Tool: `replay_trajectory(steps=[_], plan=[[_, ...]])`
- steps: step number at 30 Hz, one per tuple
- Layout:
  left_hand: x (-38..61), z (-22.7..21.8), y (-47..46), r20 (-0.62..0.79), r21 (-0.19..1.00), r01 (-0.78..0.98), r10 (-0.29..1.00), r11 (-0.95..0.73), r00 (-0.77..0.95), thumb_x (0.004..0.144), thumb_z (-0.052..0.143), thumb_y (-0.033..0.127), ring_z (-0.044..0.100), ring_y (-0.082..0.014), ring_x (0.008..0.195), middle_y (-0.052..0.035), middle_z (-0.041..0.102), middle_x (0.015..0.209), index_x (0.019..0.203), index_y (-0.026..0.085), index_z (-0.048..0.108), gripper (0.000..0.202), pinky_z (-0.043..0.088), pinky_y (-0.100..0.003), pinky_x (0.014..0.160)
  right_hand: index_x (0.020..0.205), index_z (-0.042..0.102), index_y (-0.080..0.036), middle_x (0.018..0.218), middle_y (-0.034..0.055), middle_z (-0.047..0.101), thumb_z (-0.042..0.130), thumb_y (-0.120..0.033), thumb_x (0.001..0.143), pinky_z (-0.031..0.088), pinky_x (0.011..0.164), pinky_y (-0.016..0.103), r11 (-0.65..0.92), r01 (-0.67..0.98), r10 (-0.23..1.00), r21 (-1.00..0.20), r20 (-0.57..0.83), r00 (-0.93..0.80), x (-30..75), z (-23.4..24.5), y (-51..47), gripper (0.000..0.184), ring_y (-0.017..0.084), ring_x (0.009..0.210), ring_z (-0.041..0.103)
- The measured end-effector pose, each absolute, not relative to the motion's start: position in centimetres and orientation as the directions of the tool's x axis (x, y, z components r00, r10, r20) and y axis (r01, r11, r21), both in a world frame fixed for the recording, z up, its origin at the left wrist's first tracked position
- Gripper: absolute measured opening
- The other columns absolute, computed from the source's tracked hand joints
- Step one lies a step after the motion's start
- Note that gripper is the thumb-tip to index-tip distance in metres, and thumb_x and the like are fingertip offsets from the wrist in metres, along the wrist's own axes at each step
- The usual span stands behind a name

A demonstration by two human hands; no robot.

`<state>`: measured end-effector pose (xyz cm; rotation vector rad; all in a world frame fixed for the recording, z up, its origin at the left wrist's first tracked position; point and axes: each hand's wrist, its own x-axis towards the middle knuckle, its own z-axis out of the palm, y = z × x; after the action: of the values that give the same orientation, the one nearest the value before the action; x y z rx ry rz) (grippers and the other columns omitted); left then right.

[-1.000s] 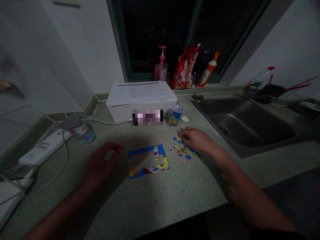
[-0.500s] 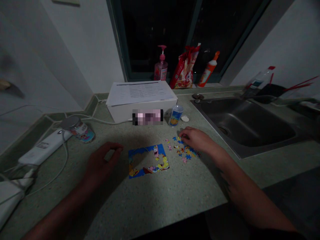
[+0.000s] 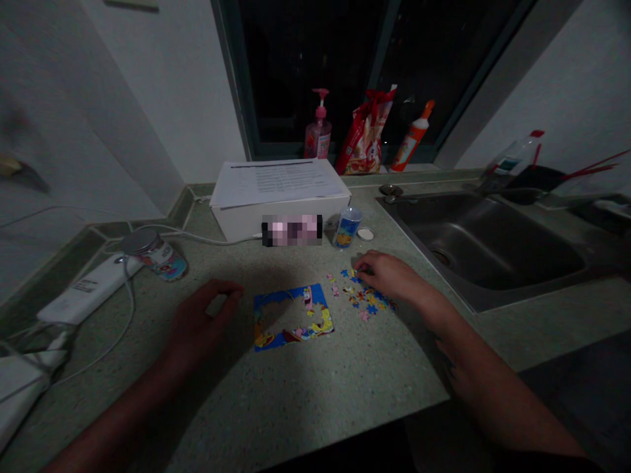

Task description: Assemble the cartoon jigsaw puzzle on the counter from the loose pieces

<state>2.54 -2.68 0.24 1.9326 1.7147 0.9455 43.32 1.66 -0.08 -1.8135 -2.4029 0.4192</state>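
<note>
A cartoon jigsaw puzzle (image 3: 309, 301) lies on the speckled green countertop (image 3: 315, 387), its blue border assembled around a gap in the middle. My left hand (image 3: 204, 318) hovers at the puzzle's left edge, fingers curved and apart, with no piece visible in them. To the right of the puzzle is a small scatter of loose puzzle pieces (image 3: 369, 297). My right hand (image 3: 387, 276) rests with its fingertips at the top of that scatter. Whether those fingers hold a piece is hidden.
Behind the puzzle stands a white box (image 3: 246, 223) topped with papers, beside a small printed cup (image 3: 348, 228). A printed jar (image 3: 155, 256) and white power strip (image 3: 86, 290) with cables lie left. A steel sink (image 3: 486, 246) sits right; bottles line the windowsill.
</note>
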Motion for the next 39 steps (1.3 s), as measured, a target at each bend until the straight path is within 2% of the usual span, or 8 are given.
replay_trajectory(steps=[10,14,18,23,29,36,39], plan=[[2.77,0.68,-2.77,0.195,0.684,0.715,0.981,-0.143,0.01,0.091,0.058,0.051,0.078,-0.0282,0.091,-0.0031,0.083,0.098,0.093,0.028,0.076,0.03,0.06,-0.035,0.068,0.101,0.078,-0.02,0.104,0.0096,0.077,0.067,-0.013,0.09,0.049,0.077,0.031,0.233,0.93,0.962,-0.284,-0.073,-0.264,42.82,0.14,1.56,0.017,0.023,0.088,0.071],[2.75,0.67,-2.79,0.216,0.668,0.727,0.976,-0.157,0.011,0.09,0.058,0.05,0.078,-0.0273,0.089,-0.0019,0.083,0.096,0.091,0.028,0.076,0.029,0.061,-0.036,0.074,0.104,0.079,-0.021,0.107,0.01,0.078,0.067,-0.013,0.09,0.05,0.078,0.032,0.237,0.93,0.961,-0.281,-0.074,-0.267,42.72,0.44,1.4,0.02,0.024,0.09,0.072],[2.62,0.44,-2.75,0.2,0.675,0.723,0.98,-0.146,0.011,0.091,0.058,0.05,0.078,-0.028,0.093,-0.0026,0.083,0.098,0.093,0.028,0.077,0.029,0.062,-0.035,0.071,0.107,0.08,-0.02,0.109,0.0107,0.079,0.067,-0.013,0.089,0.051,0.081,0.033,0.25,0.93,0.959,-0.271,-0.063,-0.276,42.82,0.26,1.36,0.024,0.025,0.093,0.073],[2.68,0.41,-2.68,0.236,0.679,0.712,0.972,-0.178,0.018,0.09,0.059,0.048,0.078,-0.0272,0.091,-0.0017,0.082,0.094,0.09,0.028,0.076,0.026,0.063,-0.039,0.082,0.106,0.08,-0.022,0.108,0.0108,0.079,0.068,-0.018,0.093,0.052,0.081,0.035,0.234,0.929,0.964,-0.286,-0.058,-0.26,42.89,0.11,1.43,0.019,0.026,0.094,0.073],[2.73,0.68,-2.74,0.247,0.673,0.712,0.968,-0.2,0.039,0.091,0.061,0.046,0.078,-0.0281,0.089,-0.0022,0.083,0.093,0.09,0.029,0.075,0.022,0.063,-0.04,0.078,0.105,0.08,-0.022,0.108,0.0106,0.078,0.069,-0.018,0.093,0.052,0.08,0.035,0.232,0.927,0.962,-0.295,-0.071,-0.264,42.8,0.36,1.39,0.017,0.025,0.09,0.073],[2.77,0.67,-2.69,0.243,0.676,0.71,0.969,-0.197,0.038,0.091,0.06,0.046,0.078,-0.0289,0.09,-0.0019,0.083,0.093,0.09,0.03,0.074,0.021,0.063,-0.044,0.087,0.102,0.078,-0.021,0.104,0.0106,0.077,0.067,-0.017,0.092,0.052,0.078,0.035,0.236,0.915,0.959,-0.326,-0.071,-0.273,43.02,-0.09,1.52,0.015,0.025,0.088,0.072],[2.73,0.53,-2.69,0.245,0.675,0.711,0.969,-0.198,0.038,0.091,0.059,0.046,0.078,-0.0293,0.092,-0.0026,0.082,0.094,0.091,0.029,0.074,0.023,0.063,-0.044,0.085,0.102,0.077,-0.02,0.104,0.0104,0.076,0.067,-0.016,0.091,0.052,0.079,0.035,0.246,0.912,0.957,-0.329,-0.067,-0.282,43.09,-0.3,1.58,0.015,0.025,0.089,0.072]])
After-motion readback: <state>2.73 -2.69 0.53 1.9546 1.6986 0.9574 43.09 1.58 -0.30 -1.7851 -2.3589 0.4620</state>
